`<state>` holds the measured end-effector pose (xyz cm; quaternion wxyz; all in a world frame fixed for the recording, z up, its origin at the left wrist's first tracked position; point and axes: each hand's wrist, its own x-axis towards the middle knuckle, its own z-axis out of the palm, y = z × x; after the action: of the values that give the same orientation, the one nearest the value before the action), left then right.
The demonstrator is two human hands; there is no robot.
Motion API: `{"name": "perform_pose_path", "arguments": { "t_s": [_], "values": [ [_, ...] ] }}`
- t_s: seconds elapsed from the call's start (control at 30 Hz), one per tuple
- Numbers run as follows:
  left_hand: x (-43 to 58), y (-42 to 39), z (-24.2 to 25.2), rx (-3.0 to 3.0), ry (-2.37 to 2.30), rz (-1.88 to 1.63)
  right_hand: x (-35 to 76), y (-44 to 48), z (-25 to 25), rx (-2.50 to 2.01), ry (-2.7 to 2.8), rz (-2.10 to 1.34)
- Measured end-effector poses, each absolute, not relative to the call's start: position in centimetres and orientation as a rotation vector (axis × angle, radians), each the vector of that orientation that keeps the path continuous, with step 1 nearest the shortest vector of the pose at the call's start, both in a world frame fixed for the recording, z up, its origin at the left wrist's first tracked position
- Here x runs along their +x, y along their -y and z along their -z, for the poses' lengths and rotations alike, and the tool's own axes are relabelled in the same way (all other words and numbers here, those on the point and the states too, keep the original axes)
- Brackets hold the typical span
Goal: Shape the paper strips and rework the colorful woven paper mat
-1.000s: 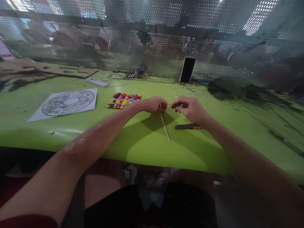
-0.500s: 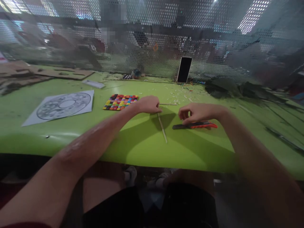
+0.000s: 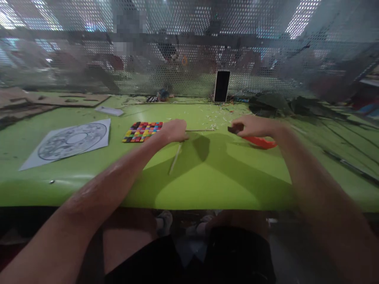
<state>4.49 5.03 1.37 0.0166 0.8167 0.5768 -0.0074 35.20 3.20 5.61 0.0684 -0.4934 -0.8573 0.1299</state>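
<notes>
Fingers pinched, my left hand [image 3: 175, 130] grips one end of a thin pale stick [image 3: 175, 158], whose other end slants down toward the table's front edge. A red box cutter [image 3: 260, 142] with a dark front end is in the fingers of my right hand [image 3: 250, 126], a little apart from the stick. Another thin, darker stick [image 3: 201, 130] lies flat just right of my left hand. Partly behind my left hand and forearm is a panel of small coloured squares [image 3: 140, 132].
A printed sheet with a ring pattern [image 3: 71, 140] lies left. A phone [image 3: 222, 86] stands against the perforated metal screen [image 3: 195, 75], with pale shavings [image 3: 217, 117] before it. Cardboard [image 3: 85, 100] lies far left; dark leaves [image 3: 272, 104] lie right.
My right hand has picked up the box cutter from the table and raised it. The stick in my left hand has swung so its free end points left.
</notes>
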Motion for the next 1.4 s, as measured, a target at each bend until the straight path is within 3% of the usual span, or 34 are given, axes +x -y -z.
{"name": "perform_pose_path", "arguments": {
  "t_s": [0.13,0.27,0.57,0.73,1.07,1.27,1.4],
  "values": [
    [4.0,-5.3,-1.1,2.548,-1.879,0.022,37.8,-5.6,-3.7,-1.841,2.304,-0.062],
    [3.4,-5.9,-1.1,2.568,-1.815,0.051,36.4,-4.8,-3.0,-1.693,2.167,0.159],
    [2.4,-7.7,-0.4,2.656,-1.645,-0.015,29.7,2.0,0.9,-1.38,2.452,-0.395],
    [1.9,-8.8,0.1,2.624,-1.568,-0.157,27.0,0.3,3.0,-1.447,2.632,-0.323],
    [1.6,-9.9,1.0,2.682,-1.467,-0.225,23.0,-1.5,2.4,-1.264,2.797,-0.314],
    [1.5,-9.6,1.1,2.666,-1.44,-0.225,21.4,7.5,1.8,-0.88,2.889,-0.445],
    [1.6,-9.4,1.0,2.651,-1.456,-0.235,20.3,14.8,2.0,-0.786,2.865,-0.357]
  ]
}}
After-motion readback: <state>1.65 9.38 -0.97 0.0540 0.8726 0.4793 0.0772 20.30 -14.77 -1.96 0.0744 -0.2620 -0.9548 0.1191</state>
